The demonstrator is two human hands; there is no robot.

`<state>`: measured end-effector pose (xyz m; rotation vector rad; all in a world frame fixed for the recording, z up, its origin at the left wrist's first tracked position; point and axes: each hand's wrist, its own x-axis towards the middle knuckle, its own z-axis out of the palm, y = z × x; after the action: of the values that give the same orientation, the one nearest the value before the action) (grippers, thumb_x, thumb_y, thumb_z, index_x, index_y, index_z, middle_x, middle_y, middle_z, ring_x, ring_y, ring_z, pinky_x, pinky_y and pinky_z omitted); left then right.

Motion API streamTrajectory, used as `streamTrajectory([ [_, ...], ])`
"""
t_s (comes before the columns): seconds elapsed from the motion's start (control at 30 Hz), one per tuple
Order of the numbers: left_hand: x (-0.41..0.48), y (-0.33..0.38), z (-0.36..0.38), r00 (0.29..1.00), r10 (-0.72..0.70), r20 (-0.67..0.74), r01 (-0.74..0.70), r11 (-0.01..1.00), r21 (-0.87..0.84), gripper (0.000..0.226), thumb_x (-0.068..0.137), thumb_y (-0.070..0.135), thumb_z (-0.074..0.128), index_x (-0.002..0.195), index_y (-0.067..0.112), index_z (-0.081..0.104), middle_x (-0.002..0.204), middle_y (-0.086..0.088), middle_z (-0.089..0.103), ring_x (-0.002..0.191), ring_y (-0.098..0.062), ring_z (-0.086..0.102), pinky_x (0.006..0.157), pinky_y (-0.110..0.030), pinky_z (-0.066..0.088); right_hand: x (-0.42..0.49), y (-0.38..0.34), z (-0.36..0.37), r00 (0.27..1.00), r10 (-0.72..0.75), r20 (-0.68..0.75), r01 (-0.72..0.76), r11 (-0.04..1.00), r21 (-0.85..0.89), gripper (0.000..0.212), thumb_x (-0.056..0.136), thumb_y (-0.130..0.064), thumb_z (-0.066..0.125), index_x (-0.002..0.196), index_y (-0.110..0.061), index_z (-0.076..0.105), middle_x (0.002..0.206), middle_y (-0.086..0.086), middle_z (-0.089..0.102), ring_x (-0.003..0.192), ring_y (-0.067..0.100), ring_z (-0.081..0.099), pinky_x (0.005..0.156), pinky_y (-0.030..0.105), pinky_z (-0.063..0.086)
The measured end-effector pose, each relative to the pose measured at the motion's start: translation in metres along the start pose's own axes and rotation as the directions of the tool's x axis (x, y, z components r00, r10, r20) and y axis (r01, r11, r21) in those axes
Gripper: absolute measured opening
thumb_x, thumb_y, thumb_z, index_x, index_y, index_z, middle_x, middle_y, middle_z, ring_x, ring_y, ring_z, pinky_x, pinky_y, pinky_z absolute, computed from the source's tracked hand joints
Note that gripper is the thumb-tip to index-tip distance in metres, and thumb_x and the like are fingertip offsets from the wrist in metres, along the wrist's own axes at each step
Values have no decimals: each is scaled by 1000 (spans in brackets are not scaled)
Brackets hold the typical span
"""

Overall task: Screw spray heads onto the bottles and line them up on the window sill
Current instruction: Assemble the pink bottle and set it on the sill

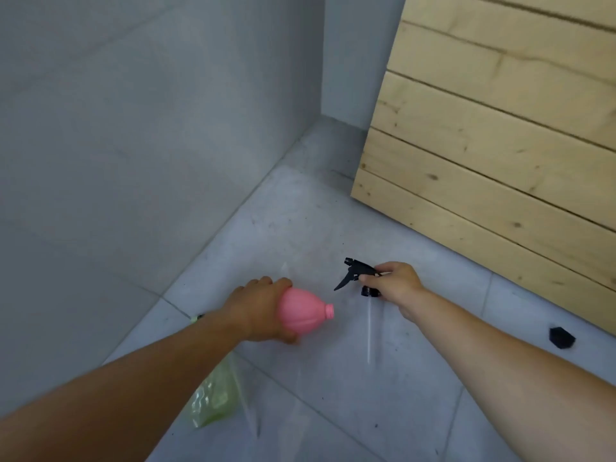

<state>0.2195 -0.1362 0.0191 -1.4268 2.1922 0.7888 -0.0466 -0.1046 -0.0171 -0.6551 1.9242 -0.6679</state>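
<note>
My left hand point(258, 310) grips a pink round bottle point(301, 311) by its base, tipped sideways with its bare open neck pointing right. My right hand point(396, 283) holds a black spray head point(358, 273), trigger and nozzle toward the left. A clear dip tube point(369, 331) hangs down from the head. Neck and spray head are a short gap apart, both above the grey tiled floor. A green-yellow bottle point(213, 391) lies on the floor beneath my left forearm, partly hidden.
A grey wall point(133, 128) rises at the left and back. A pale wooden plank panel point(493, 128) leans at the right. A small black piece point(561, 336) lies on the grey tiles point(416, 395) near the panel.
</note>
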Motion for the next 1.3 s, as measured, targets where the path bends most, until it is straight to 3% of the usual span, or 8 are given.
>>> streamTrajectory([
  [0.1,-21,7,-20,1000,-8,-16,7,998,-57,101,45,74,83,132,35,50,124,-1,63,109,-25,65,94,-38,55,-31,-27,-23,993,-47,110,41,998,57,14,81,-10,76,93,-9,70,75,8,68,68,21,68,71,29,52],
  [0.27,-76,30,-75,993,59,-102,-79,975,-208,85,52,61,89,123,27,56,116,3,69,101,-21,68,90,-36,58,-90,-88,-72,984,-132,116,117,984,134,17,79,-10,78,92,-10,66,76,9,69,69,22,67,78,36,52],
  [0.37,-119,45,-108,985,93,-144,-122,969,-214,87,50,66,86,123,30,54,115,4,68,103,-22,67,93,-37,57,-138,-125,-100,971,-224,83,207,962,180,20,75,-11,81,90,-14,67,78,7,70,67,20,66,73,32,52],
  [0.47,-166,55,-131,971,130,-203,-180,951,-252,81,56,59,89,123,30,55,116,4,68,104,-21,67,94,-37,57,-193,-158,-125,942,-334,13,319,911,262,25,77,-11,80,98,-13,67,91,14,75,78,24,69,72,31,53],
  [0.63,-246,63,-154,937,172,-305,-255,931,-260,85,51,66,84,125,36,54,115,12,68,103,-14,68,93,-35,58,-297,-197,-163,854,-504,-128,504,743,440,28,85,-9,73,111,-7,63,99,17,74,82,23,70,70,28,54],
  [0.77,-285,63,-155,927,164,-338,-277,905,-322,84,57,62,87,130,38,52,117,14,66,106,-10,67,94,-31,57,-351,-197,-182,781,-573,-249,613,625,483,19,90,-14,68,107,-10,60,99,14,76,89,24,70,87,39,56],
  [1.3,-301,71,-152,923,198,-331,-334,838,-431,87,53,63,89,129,38,56,120,13,68,110,-9,68,97,-36,58,-367,-184,-169,780,-566,-265,605,577,549,14,90,-13,67,102,-10,60,110,22,74,97,27,68,92,46,55],
])
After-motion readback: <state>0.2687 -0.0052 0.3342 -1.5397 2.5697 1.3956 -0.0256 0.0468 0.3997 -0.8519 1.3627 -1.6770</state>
